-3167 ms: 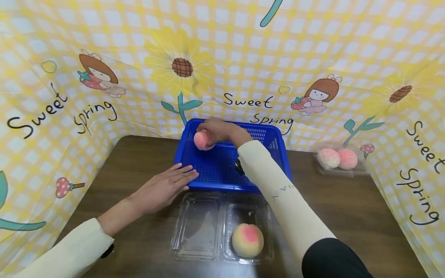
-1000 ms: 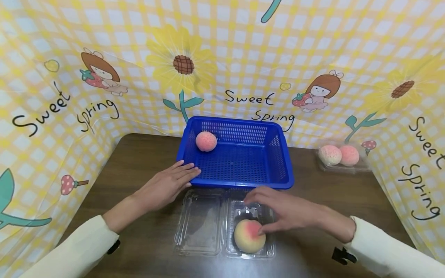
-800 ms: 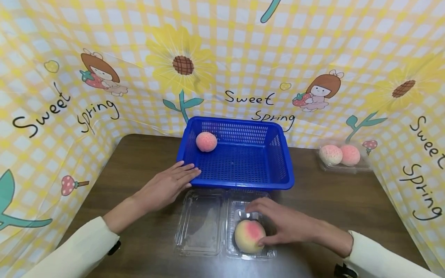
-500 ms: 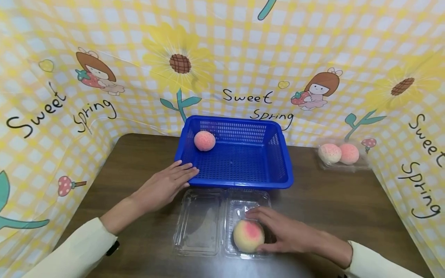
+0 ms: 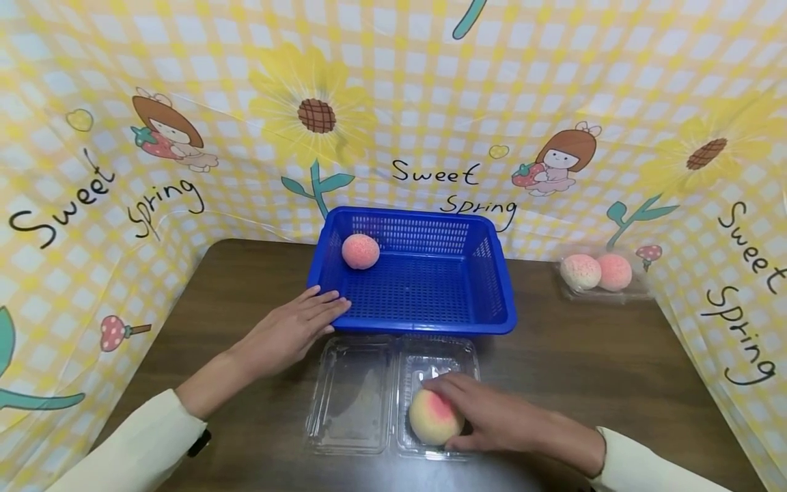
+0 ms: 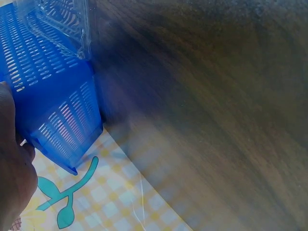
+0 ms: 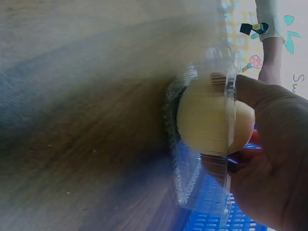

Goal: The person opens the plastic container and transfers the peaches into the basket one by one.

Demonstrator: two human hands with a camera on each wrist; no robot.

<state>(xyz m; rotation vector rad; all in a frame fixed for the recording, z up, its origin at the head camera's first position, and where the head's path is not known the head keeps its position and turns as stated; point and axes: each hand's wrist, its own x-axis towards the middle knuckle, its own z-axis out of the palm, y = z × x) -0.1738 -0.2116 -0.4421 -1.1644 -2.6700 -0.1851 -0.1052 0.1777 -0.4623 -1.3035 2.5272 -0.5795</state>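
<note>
My right hand [image 5: 492, 413] curls its thumb and fingers round a yellow-and-pink peach [image 5: 430, 420], which sits in the right half of an unfolded clear plastic clamshell box [image 5: 353, 403]. From the right wrist view, the peach [image 7: 204, 118] shows through the box's transparent wall, gripped from the hand's side. My left hand [image 5: 292, 328] lies with straight fingers over the front left corner of a blue plastic basket [image 5: 424, 324]. At the basket's left end, inside it, is a pink peach [image 5: 360, 251]. In the left wrist view only part of that hand [image 6: 14, 163] shows beside the basket.
At the back right of the brown wooden table [image 5: 572, 355], a second clear box [image 5: 639, 287] holds two pinkish peaches [image 5: 596, 272]. A yellow checked cloth [image 5: 424, 89] hangs behind and along both sides. The unfolded box lies directly in front of the basket.
The pink peach was let go in the basket. My right hand moved from there back to the box, then closed round the yellow-and-pink peach. My left hand stayed at the basket corner.
</note>
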